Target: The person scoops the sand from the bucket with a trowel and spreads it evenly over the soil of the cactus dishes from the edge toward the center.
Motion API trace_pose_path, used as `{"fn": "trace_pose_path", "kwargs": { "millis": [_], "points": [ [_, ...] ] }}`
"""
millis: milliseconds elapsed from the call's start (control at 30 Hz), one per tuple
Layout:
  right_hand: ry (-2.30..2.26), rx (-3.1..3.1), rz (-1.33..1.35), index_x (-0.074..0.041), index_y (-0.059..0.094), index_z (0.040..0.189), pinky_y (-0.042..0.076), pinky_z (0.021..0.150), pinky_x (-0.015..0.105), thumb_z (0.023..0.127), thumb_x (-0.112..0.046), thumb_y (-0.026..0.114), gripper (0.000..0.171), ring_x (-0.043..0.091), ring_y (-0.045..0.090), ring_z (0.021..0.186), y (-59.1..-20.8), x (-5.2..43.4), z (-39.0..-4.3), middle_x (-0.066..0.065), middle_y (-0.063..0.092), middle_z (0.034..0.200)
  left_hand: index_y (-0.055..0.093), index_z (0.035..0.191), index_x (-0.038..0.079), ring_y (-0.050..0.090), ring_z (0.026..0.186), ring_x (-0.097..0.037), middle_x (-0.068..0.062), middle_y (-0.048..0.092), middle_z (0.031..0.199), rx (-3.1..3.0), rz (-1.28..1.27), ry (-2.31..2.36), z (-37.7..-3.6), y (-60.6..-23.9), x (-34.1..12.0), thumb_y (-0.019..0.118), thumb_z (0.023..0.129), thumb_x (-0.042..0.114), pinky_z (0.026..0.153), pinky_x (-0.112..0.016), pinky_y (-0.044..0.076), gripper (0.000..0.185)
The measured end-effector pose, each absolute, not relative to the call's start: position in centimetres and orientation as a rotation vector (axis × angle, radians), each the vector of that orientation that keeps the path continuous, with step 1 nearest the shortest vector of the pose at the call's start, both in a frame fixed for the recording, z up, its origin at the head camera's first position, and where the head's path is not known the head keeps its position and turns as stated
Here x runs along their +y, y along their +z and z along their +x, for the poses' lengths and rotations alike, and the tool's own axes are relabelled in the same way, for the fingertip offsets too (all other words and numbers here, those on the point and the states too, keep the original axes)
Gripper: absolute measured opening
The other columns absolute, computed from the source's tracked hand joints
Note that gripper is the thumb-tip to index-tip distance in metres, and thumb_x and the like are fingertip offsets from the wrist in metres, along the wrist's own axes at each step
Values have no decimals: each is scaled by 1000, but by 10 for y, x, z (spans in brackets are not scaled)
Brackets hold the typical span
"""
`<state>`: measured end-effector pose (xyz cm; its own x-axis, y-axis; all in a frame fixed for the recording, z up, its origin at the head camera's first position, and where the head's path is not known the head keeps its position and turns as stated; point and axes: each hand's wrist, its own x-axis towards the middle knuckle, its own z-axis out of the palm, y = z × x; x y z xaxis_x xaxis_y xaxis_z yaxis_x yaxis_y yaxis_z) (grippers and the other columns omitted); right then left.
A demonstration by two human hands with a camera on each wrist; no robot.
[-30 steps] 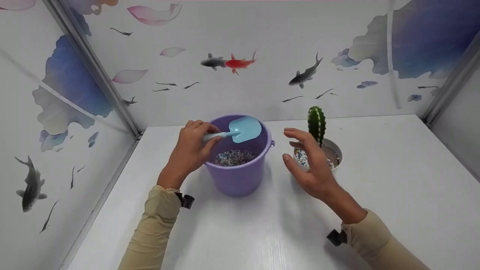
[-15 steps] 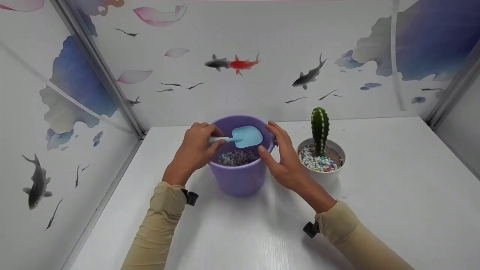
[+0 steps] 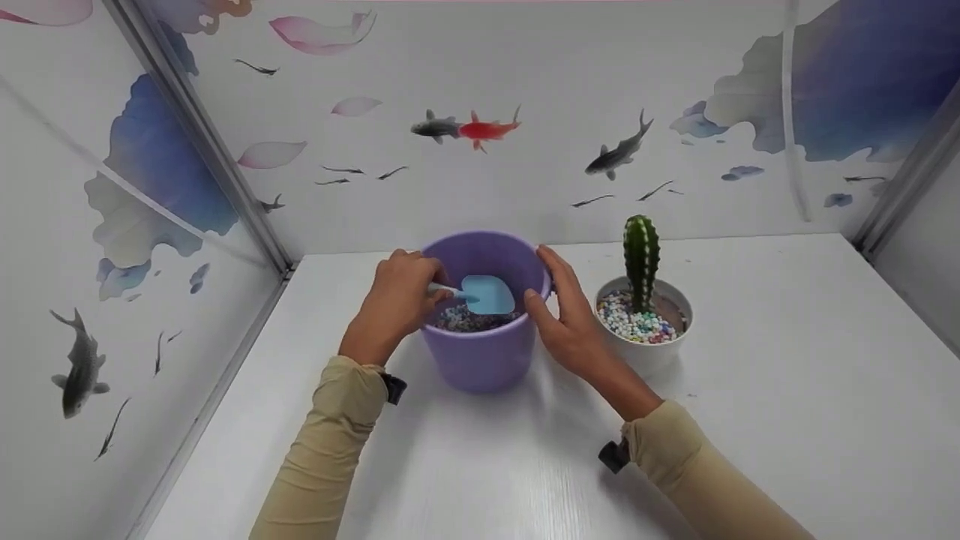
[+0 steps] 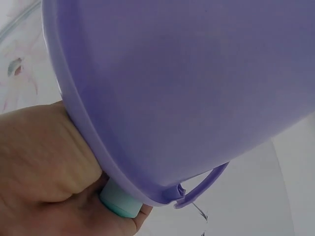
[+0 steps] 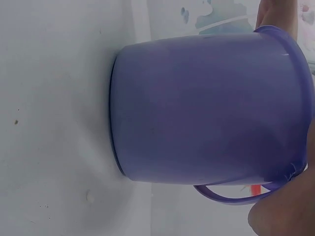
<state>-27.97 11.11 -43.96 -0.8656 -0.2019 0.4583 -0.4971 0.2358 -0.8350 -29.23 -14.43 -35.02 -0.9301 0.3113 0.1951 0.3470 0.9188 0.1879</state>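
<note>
A white bench (image 3: 750,420) stands in a booth whose walls (image 3: 525,67) are papered with painted fish, petals and blue washes. Near the bench's middle sits a purple bucket (image 3: 480,352), upright, part filled with small coloured pebbles (image 3: 465,322). The left hand (image 3: 397,300) is at the bucket's left rim, its fingers curled round the pale handle of a light-blue scoop (image 3: 487,294); the left wrist view shows the handle's butt end poking out below the closed fingers, pressed close against the bucket's outer wall (image 4: 197,88). The scoop lies inside the bucket's mouth, just to the right of that hand, with its long axis running roughly left to right: handle toward the left rim, blade toward the bucket's right side and dipping down so that it sits at the pebbles' surface. Whether the blade's edge has gone into the pebbles cannot be told. The right hand (image 3: 566,315) rests against the bucket's right side with the fingers straight and together, laid along the rim and wall, thumb at the near side; it clamps nothing. In the right wrist view the bucket's thin bail handle (image 5: 236,194) hangs beside that hand. Just to the right of the right hand stands a white pot (image 3: 652,352) with a green cactus (image 3: 642,259), upright, bedded in coloured pebbles.
</note>
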Motion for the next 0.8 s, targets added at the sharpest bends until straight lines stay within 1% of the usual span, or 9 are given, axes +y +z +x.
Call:
{"fn": "trace_pose_path", "kwargs": {
  "millis": [100,267,333,500,667,800],
  "points": [
    [1705,-2226,626,-7,24,172,23,134,55,112,-20,57,70,30,25,167,-442,112,-280,13,24,179,84,110,9,66,111,-37,-11,80,113,-2955,-471,-245,-292,-348,-138,83,98,24,102,-56,52,19],
    [1724,-2221,603,-8,28,171,30,131,53,111,-22,60,70,31,37,159,-442,114,-281,13,33,175,85,108,10,66,112,-39,-13,79,113,-2992,-427,-87,-291,-344,-132,81,99,23,101,-57,54,16],
    [1732,-2216,611,-8,28,171,34,128,52,110,-23,60,70,31,41,156,-442,114,-281,13,35,173,85,107,9,67,111,-39,-13,80,111,-2991,-422,-25,-290,-343,-130,81,99,23,100,-56,55,17],
    [1750,-2181,612,-9,29,171,38,123,52,110,-22,62,70,33,46,150,-444,114,-281,13,38,171,84,104,6,70,109,-39,-13,82,104,-2979,-425,14,-291,-342,-126,82,98,21,100,-56,54,17],
    [1754,-2187,573,-12,30,171,35,125,52,111,-25,61,69,31,46,149,-446,113,-279,9,38,172,82,101,6,70,107,-38,-12,81,102,-2969,-423,24,-291,-343,-124,83,96,17,100,-56,54,12],
    [1759,-2178,573,-11,30,171,32,128,54,110,-25,62,70,30,42,155,-446,111,-279,11,36,174,81,103,6,68,109,-38,-15,79,103,-2933,-389,64,-291,-345,-123,76,99,5,102,-57,51,6]
  ]
}}
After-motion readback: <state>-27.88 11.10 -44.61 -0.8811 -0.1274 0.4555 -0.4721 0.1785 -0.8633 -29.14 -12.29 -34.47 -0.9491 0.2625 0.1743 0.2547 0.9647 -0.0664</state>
